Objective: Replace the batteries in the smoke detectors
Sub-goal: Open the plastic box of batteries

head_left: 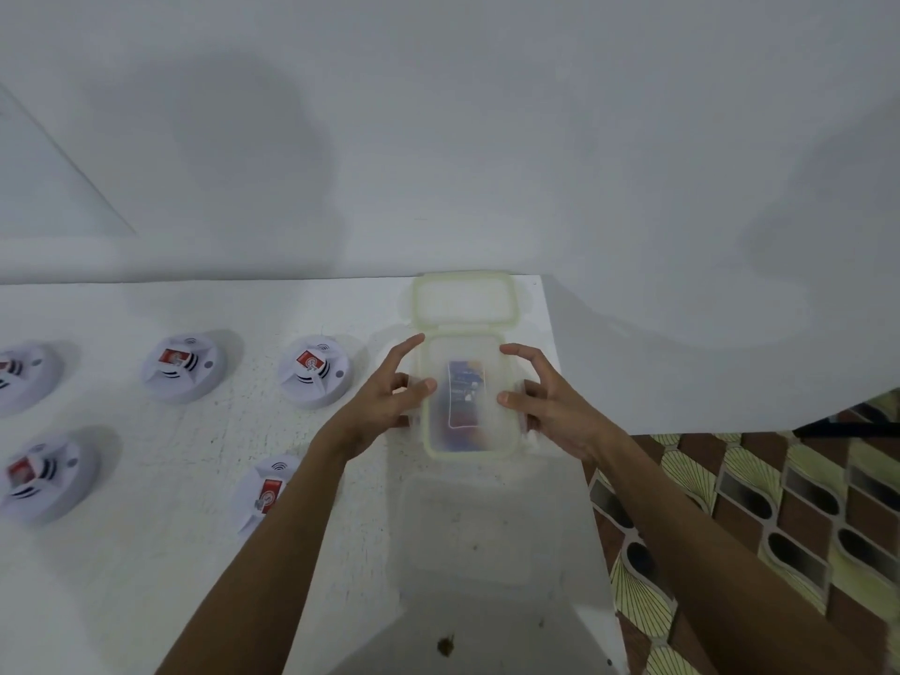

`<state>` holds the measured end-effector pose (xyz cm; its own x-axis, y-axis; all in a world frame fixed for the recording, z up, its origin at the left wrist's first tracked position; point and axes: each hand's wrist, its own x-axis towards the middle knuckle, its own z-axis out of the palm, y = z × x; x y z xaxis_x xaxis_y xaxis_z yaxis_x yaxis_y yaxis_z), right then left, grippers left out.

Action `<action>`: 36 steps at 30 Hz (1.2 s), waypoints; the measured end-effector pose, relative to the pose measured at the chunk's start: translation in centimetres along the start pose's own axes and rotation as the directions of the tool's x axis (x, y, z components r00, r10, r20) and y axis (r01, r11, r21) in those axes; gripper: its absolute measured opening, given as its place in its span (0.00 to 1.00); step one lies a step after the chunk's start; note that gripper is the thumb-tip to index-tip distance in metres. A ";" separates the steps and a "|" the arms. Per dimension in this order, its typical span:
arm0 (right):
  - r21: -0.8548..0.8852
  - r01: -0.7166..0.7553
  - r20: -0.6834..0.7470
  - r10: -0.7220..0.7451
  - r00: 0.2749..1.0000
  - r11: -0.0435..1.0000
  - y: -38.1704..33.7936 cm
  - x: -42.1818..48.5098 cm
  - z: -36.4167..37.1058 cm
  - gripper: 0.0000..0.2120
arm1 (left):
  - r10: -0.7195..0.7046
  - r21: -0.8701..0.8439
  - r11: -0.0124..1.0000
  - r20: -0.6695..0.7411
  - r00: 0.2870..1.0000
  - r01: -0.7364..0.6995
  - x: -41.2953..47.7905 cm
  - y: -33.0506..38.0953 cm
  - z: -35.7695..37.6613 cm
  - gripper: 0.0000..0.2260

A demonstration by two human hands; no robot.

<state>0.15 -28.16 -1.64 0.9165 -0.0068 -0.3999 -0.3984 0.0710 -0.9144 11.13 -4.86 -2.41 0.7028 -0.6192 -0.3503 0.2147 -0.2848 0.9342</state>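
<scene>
Translucent plastic container (pixel 462 438), centre frame at the right edge of the table (pixel 146 601), is gripped at its sides by the left hand (pixel 384 406) and right hand (pixel 545 406), fingers curled round it. The blurred blue pack (pixel 465 392) inside is probably batteries. A hard tug could tip it floorward. The smoke detectors (pixel 314 372) sit to the left.

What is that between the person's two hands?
Head view: a clear box with something blue inside, held at its sides by the left hand and right hand.
</scene>
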 end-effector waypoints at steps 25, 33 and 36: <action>-0.456 -0.007 -0.424 -0.210 0.881 0.890 -2.7 0.8 -0.7 0.20 | 0.057 0.244 0.969 -0.092 0.994 -0.033 -0.1 1.7 -1.4 0.23; -0.434 0.043 -0.299 -0.188 0.936 0.900 -2.3 0.0 -1.8 0.21 | 0.063 0.228 0.973 -0.176 0.982 -0.022 0.0 1.4 -1.6 0.23; -0.453 0.037 -0.311 -0.197 0.930 0.891 -2.5 -0.3 -2.2 0.21 | 0.085 0.303 0.953 -0.197 0.977 -0.022 0.0 1.5 -1.7 0.26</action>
<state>0.79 -30.51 0.66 0.9197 -0.3310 -0.2109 -0.3367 -0.3891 -0.8575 12.60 -4.09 -0.90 0.8386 -0.4845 -0.2490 -0.0162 -0.4791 0.8776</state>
